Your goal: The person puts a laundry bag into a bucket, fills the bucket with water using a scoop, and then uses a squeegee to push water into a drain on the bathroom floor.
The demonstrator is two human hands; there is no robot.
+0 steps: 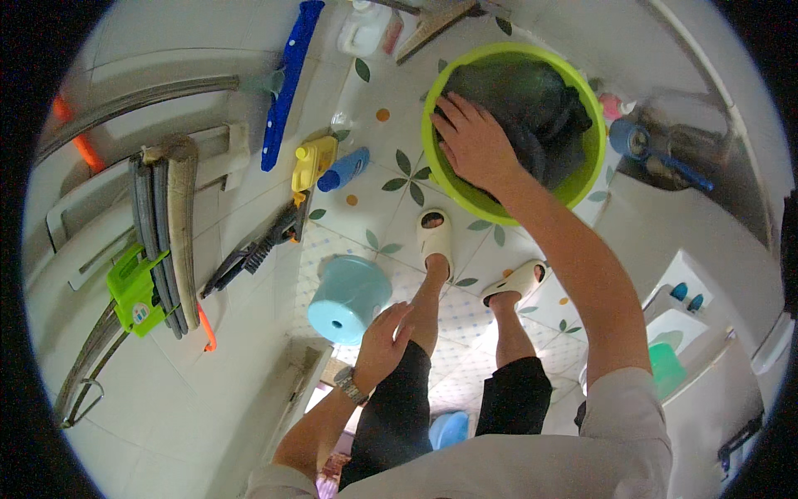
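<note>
A lime-green plastic basin point(439, 163) stands on the patterned tile floor in front of my feet. Dark wet-looking cloth point(548, 118) lies bunched inside, in what looks like murky water. My right hand point(477, 140) reaches over the basin's left side, palm down, its spread fingertips near the inner wall; whether they touch the cloth I cannot tell. With a metal-band watch point(350, 385) on the wrist, my left hand point(385, 343) hovers beside my left knee, empty, thumb apart from the fingers. A light-blue plastic stool point(349, 296) is just beyond it.
Along the left wall are a yellow bottle point(313, 163), a blue bottle point(344, 169) and a black brush point(262, 246). A mop with a green clamp point(138, 290) hangs there. A clear jug point(369, 31) stands at the back. Right of the basin lies a blue-handled brush point(679, 168).
</note>
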